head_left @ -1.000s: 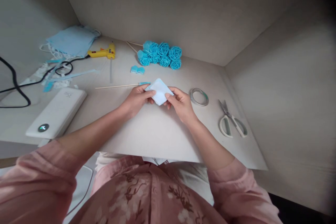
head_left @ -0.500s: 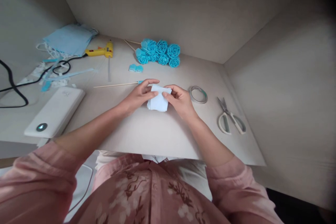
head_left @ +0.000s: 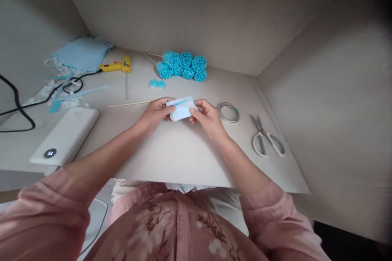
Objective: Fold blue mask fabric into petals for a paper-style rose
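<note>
Between my two hands is a small stack of pale blue fabric pieces (head_left: 183, 110), held above the table. My left hand (head_left: 157, 114) pinches its left side, thumb on top. On the right side, my right hand (head_left: 208, 115) grips it the same way, fingers behind. The upper edge of the stack is bent over and a brighter blue layer shows inside. A thin wooden stick (head_left: 130, 104) lies just beyond my left hand, which hides its right end. Past the hands lies a small folded blue piece (head_left: 157, 84).
Blue fabric roses (head_left: 185, 65) on sticks lie at the back. Left are a yellow glue gun (head_left: 118, 65), face masks (head_left: 82, 53), blue scraps (head_left: 81, 91), a black cable (head_left: 18, 106) and a white power bank (head_left: 65, 134). Right are a tape roll (head_left: 229, 112) and scissors (head_left: 265, 136).
The fabric stack was flat and squarish; now its upper edge is folded toward me and it looks shorter. Both hands keep hold of it. The view has shifted slightly.
</note>
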Demonstrator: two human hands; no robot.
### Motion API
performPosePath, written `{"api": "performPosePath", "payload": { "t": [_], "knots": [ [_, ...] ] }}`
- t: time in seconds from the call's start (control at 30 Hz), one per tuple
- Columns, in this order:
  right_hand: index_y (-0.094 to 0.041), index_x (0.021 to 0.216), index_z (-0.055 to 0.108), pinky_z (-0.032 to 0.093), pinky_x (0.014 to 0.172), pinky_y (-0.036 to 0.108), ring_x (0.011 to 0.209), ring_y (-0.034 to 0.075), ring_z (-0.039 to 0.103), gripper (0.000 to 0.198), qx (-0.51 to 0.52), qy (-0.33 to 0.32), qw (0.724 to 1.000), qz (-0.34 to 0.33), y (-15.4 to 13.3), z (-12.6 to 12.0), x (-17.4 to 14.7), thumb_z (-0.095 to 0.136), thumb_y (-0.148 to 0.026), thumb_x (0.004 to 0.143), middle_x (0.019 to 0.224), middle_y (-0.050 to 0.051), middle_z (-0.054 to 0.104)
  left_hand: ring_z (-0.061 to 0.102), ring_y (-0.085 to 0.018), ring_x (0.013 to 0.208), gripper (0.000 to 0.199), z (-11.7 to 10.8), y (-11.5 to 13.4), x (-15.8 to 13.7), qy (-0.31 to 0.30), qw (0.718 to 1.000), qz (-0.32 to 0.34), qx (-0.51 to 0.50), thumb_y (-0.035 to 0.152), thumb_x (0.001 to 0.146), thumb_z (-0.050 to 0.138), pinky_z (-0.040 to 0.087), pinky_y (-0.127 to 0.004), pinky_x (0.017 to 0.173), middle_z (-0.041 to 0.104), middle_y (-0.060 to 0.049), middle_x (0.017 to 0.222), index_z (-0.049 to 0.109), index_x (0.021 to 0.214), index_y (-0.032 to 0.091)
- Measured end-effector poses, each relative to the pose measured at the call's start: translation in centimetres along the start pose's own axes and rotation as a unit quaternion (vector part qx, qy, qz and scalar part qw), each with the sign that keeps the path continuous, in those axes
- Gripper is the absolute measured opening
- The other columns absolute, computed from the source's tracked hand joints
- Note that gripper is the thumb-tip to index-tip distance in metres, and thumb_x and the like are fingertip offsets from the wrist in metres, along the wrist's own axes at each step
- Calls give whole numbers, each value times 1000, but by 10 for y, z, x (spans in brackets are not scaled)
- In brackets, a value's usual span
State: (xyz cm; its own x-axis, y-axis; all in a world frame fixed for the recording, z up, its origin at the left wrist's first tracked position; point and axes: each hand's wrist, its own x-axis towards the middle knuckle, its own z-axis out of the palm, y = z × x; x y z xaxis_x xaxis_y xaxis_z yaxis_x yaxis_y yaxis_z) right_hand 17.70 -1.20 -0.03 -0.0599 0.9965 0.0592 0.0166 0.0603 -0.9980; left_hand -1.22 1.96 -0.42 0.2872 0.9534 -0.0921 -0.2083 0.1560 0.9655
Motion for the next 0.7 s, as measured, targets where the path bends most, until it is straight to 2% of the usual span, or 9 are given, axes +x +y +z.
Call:
{"api": "performPosePath", "payload": {
  "t": [0.1, 0.23, 0.33, 0.4, 0.5, 0.6, 0.7],
  "knots": [
    [-21, 96, 58, 49, 53, 23, 50, 8, 55, 35, -1, -13, 1000, -8, 0, -1, -1, 73, -45, 76, 58, -8, 58, 54, -11, 58, 25, 1, 4, -2, -9, 999, -6, -36, 22, 65, 74, 43, -23, 55, 63, 1, 68, 70, 89, 15],
    [-21, 99, 65, 52, 58, 25, 56, 9, 58, 26, -5, -42, 998, -38, -1, -1, -4, 68, -40, 81, 64, -5, 63, 55, -12, 59, 16, 3, 9, -4, -25, 996, -13, -79, 17, 66, 67, 44, -25, 56, 63, -2, 67, 71, 81, 15],
    [-20, 97, 70, 54, 62, 27, 59, 10, 61, 23, -6, -50, 998, -35, -3, -1, -6, 64, -37, 82, 68, -2, 65, 56, -13, 60, 8, 3, 11, -5, -27, 995, -16, -90, 16, 67, 64, 45, -25, 58, 62, -3, 64, 70, 73, 15],
    [-21, 108, 69, 55, 62, 28, 64, 12, 65, 31, 16, -50, 998, -21, -4, -2, -6, 63, -39, 83, 73, -1, 67, 56, -13, 59, 5, 2, 11, -5, -22, 996, -14, -84, 15, 67, 65, 44, -26, 58, 61, -2, 63, 68, 70, 16],
    [-22, 124, 63, 55, 58, 28, 70, 15, 69, 49, 44, -43, 998, 1, -6, -3, -6, 57, -53, 87, 83, 3, 69, 56, -13, 59, 3, 2, 10, -4, -25, 997, -11, -68, 16, 67, 65, 42, -25, 58, 60, -1, 63, 67, 68, 16],
    [-20, 121, 66, 54, 58, 27, 69, 15, 67, 56, 8, -41, 999, 8, -8, -2, -6, 55, -63, 87, 82, 4, 69, 56, -13, 61, 4, 1, 5, -4, -48, 998, -2, -41, 18, 67, 66, 42, -25, 59, 60, -1, 64, 69, 70, 17],
    [-21, 121, 67, 52, 56, 26, 60, 13, 61, 55, -32, -53, 998, 9, -8, 1, -7, 66, -59, 82, 69, -1, 64, 56, -13, 62, 7, 1, -1, -4, -62, 998, 11, -9, 21, 69, 68, 42, -25, 61, 61, 0, 66, 70, 74, 17]
  ]
}}
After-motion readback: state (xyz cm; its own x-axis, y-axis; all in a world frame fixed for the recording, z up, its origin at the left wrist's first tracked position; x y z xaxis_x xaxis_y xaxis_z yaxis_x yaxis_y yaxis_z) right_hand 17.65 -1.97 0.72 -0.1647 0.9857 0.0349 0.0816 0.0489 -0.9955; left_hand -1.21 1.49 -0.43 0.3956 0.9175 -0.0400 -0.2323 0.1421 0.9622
